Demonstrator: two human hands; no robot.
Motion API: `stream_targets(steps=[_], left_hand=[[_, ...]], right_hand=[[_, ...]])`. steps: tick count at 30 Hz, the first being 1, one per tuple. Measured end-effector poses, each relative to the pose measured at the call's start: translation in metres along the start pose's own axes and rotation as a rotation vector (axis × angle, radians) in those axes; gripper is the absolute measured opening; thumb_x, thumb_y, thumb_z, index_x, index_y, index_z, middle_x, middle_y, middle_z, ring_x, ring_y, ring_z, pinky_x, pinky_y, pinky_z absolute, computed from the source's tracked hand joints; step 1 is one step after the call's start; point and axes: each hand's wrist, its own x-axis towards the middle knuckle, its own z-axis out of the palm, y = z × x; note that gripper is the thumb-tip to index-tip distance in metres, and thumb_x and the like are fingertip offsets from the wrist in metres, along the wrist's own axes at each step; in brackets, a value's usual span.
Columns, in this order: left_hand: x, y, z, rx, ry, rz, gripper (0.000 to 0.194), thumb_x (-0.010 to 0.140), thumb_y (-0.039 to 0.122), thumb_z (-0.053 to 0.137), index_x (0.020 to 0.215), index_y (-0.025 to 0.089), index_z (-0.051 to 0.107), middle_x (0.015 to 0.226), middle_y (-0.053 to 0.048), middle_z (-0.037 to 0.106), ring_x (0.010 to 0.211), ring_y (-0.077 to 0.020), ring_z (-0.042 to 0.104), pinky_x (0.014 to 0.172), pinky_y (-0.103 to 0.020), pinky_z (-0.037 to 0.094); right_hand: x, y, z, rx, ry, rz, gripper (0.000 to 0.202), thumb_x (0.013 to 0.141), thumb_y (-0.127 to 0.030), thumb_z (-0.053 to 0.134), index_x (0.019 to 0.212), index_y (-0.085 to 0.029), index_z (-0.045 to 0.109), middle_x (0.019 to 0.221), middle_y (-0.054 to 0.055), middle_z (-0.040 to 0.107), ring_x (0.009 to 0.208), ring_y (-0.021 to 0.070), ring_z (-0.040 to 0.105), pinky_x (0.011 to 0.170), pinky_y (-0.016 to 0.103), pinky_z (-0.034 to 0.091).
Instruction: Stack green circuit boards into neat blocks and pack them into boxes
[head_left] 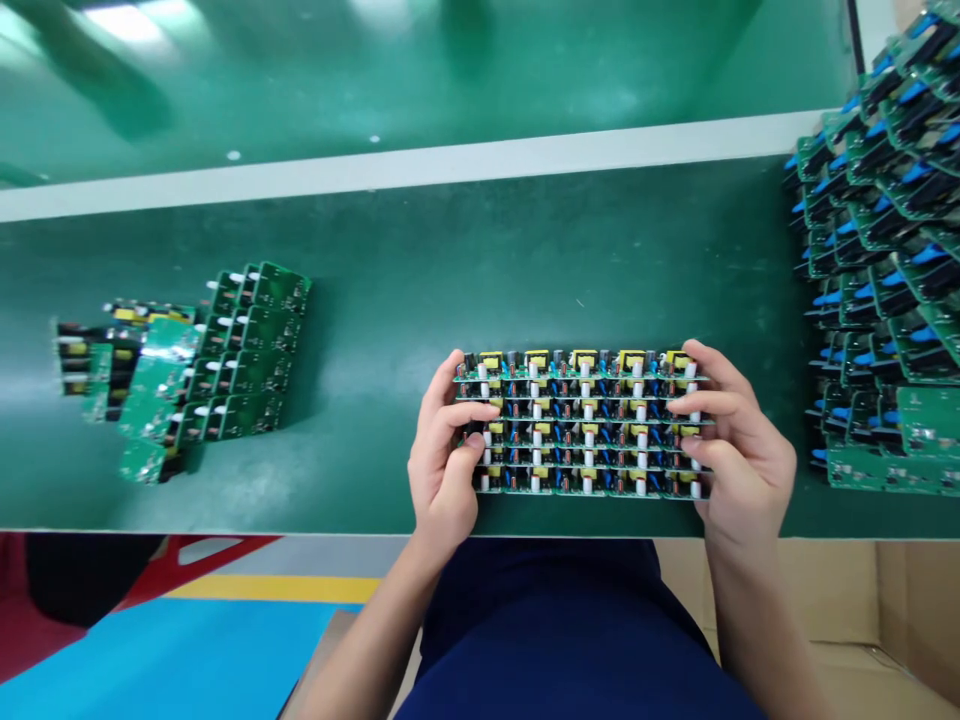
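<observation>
Between my two hands is a stack of circuit boards (589, 425), several layers deep, with yellow transformers, white cylinders and blue parts facing up at me. My left hand (448, 460) grips the stack's left end, thumb and fingers closed on the board edges. At the right end my right hand (739, 450) holds it the same way, the index finger reaching along the far corner. The stack is near the front edge of the green table; whether it rests on the surface or is slightly raised I cannot tell.
A large pile of circuit boards (885, 260) with blue parts fills the table's right end. To the left lies a smaller, leaning group of boards (247, 350). A white strip (450, 165) crosses the green table (525, 260) behind. Cardboard boxes (825, 600) stand below, at right.
</observation>
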Motion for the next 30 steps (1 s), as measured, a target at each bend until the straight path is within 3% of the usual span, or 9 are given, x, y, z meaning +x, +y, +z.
stream_targets(steps=[7,13,17,22,24,30], left_hand=[[0.001,0.002,-0.001,0.033,-0.029,0.005,0.025,0.087,0.012,0.046,0.093,0.025,0.066,0.152,0.001,0.043,0.143,-0.0243,0.037,0.114,-0.048,0.038],[0.003,0.003,0.0,0.031,-0.035,0.004,0.025,0.087,0.011,0.046,0.092,0.025,0.066,0.153,0.0,0.043,0.143,-0.0241,0.037,0.113,-0.048,0.039],[0.004,0.003,0.0,0.019,-0.038,0.009,0.025,0.087,0.01,0.045,0.091,0.024,0.065,0.153,-0.001,0.041,0.144,-0.0252,0.036,0.113,-0.049,0.04],[0.004,0.004,0.0,0.003,-0.043,0.019,0.025,0.086,0.01,0.044,0.09,0.023,0.065,0.154,-0.003,0.041,0.143,-0.0265,0.036,0.112,-0.051,0.041],[0.005,0.004,-0.001,0.004,-0.048,0.021,0.025,0.086,0.009,0.044,0.09,0.023,0.065,0.154,-0.003,0.041,0.144,-0.0263,0.036,0.112,-0.051,0.041],[0.006,0.005,-0.001,0.011,-0.06,0.024,0.026,0.086,0.008,0.043,0.091,0.023,0.064,0.155,-0.005,0.038,0.143,-0.0257,0.037,0.112,-0.049,0.042]], right_hand=[[0.002,-0.005,-0.003,-0.057,-0.045,0.03,0.028,0.074,-0.009,0.054,0.09,-0.027,0.068,0.142,-0.003,0.054,0.137,0.0303,0.042,0.104,0.049,0.045],[0.011,-0.018,-0.019,-0.232,-0.218,-0.029,0.021,0.084,-0.017,0.059,0.1,-0.027,0.069,0.143,0.002,0.053,0.136,0.0312,0.045,0.105,0.049,0.047],[0.02,-0.033,-0.026,-0.481,-0.216,-0.278,0.022,0.084,-0.014,0.063,0.102,-0.026,0.069,0.127,0.006,0.064,0.121,0.0283,0.059,0.103,0.045,0.049],[0.034,-0.049,-0.014,-0.798,-0.243,-0.666,0.023,0.08,-0.008,0.069,0.098,-0.023,0.066,0.102,0.007,0.069,0.105,0.0264,0.065,0.093,0.041,0.053],[0.038,-0.054,-0.006,-0.852,-0.294,-0.722,0.019,0.082,-0.01,0.069,0.096,-0.022,0.066,0.096,0.007,0.068,0.096,0.0248,0.065,0.086,0.04,0.053],[0.046,-0.059,0.01,-0.957,-0.438,-0.702,0.008,0.089,-0.019,0.061,0.09,-0.022,0.069,0.089,0.008,0.066,0.088,0.0259,0.06,0.073,0.042,0.047]])
